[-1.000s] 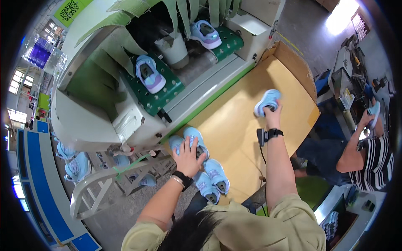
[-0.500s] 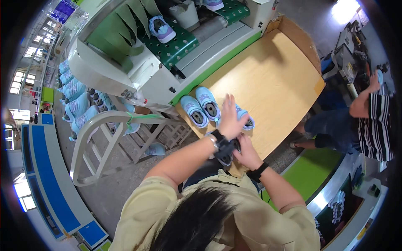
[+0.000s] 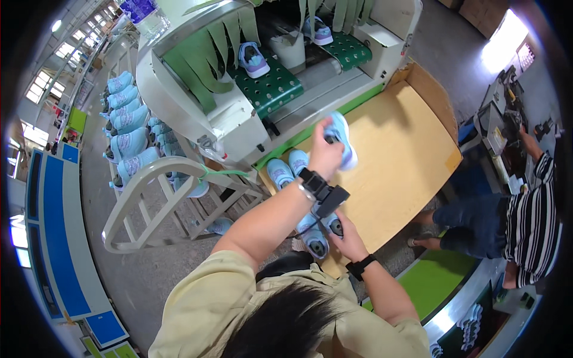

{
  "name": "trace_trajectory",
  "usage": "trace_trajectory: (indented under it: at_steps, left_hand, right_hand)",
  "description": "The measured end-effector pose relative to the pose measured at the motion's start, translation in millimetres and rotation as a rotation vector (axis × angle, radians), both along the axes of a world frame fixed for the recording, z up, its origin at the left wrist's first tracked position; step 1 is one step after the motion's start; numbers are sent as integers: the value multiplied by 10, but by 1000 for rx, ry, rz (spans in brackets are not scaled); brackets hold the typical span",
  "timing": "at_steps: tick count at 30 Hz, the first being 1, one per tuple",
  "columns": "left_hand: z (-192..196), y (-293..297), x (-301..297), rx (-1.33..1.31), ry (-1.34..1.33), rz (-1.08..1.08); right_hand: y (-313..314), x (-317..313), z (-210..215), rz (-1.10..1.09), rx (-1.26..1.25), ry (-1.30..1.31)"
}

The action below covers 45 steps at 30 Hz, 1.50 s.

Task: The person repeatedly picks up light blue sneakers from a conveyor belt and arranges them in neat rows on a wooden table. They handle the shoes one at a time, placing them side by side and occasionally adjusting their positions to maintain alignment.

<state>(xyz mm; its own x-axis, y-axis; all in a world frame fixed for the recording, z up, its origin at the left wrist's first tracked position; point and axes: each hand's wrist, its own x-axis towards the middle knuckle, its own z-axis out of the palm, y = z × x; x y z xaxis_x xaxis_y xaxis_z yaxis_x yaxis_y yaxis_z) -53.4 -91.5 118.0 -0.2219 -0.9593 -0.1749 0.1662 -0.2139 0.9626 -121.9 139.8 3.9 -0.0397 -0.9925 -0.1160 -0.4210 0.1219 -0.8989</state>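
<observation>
My left hand (image 3: 326, 154) is closed around a light blue sneaker (image 3: 341, 127) with a white sole, holding it up above the light wooden table (image 3: 394, 155). My right hand (image 3: 350, 238) grips another light blue sneaker (image 3: 332, 222) by its dark opening, close to the table's near edge. Beside that one, nearer my body, a further light blue sneaker (image 3: 314, 240) shows its dark insole. Two more, a left sneaker (image 3: 279, 173) and a right sneaker (image 3: 298, 160), rest at the table's left side, partly hidden by my left wrist.
Beyond the table stands a white and green machine (image 3: 239, 125); a sneaker (image 3: 253, 59) sits on its perforated green belt (image 3: 268, 89). At left, a metal rack (image 3: 137, 185) holds several blue sneakers. A cardboard edge (image 3: 433, 89) borders the table's far right. Another person (image 3: 531, 215) works at right.
My left hand has taken hold of a sneaker and raised it off the table. My right hand stays low with its sneaker. The view has shifted, bringing a second belt sneaker more into sight.
</observation>
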Motion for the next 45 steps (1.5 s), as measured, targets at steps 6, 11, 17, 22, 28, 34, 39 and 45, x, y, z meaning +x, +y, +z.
trace_trajectory:
  at_steps: [6,11,17,22,28,34,39,45]
  left_hand:
    - [313,-1027,632,-704,-550,445]
    - [399,-1244,663,-532,-822,423]
    - [480,-1738,625,-375,-629,419]
    - [504,-1185,729,-595,-501,489]
    - [-485,-43,859,-668,-1289,-289]
    - [-944,18,930,-470,-1340,-446]
    - [-1006,-28,971,-558,-1359,-454]
    - [-1055,-37,1009,-502,-1286,-463]
  right_hand:
    - [-620,-532,676,-161,40,-226]
    - [-1959,-956,1872,-160,-497,-60]
    - [-4108,-1441,1549,-142,-726,202]
    - [-4355,-1349,1305,-355,-853,283]
    - [-3338,-1143,600,-216,-618,466]
    - [-3209,-1889,231,-511,-64,722]
    - [-2853,-2144,-389,-576,44,384]
    - [-1412,-1733,-561,-52,-144,484]
